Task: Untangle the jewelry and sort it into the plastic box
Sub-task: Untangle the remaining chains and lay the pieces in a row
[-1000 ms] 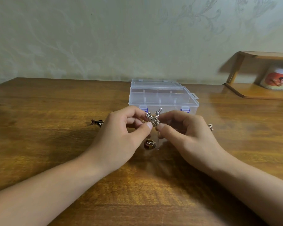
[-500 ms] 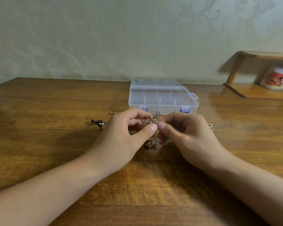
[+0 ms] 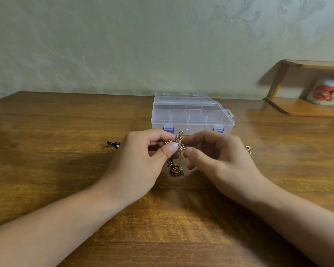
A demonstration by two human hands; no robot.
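A knot of silver and gold jewelry (image 3: 180, 141) is pinched between my left hand (image 3: 143, 160) and my right hand (image 3: 218, 158), just above the table. Thin chains hang down from it to a brown ring-shaped pendant (image 3: 175, 170) that lies below my fingertips. Behind the hands stands the clear plastic box (image 3: 191, 116) with blue clasps and several compartments, lid closed. A small dark piece of jewelry (image 3: 113, 144) lies on the table left of my left hand. A small silver piece (image 3: 248, 149) lies to the right of my right hand.
The wooden table (image 3: 46, 170) runs back to a patterned wall. At the far right stands a low wooden shelf (image 3: 297, 110) with a white mug (image 3: 328, 92) under it.
Both hands have drawn slightly apart and turned the knot, so more chain and the hanging pendant now show between them. The box and loose pieces have not moved.
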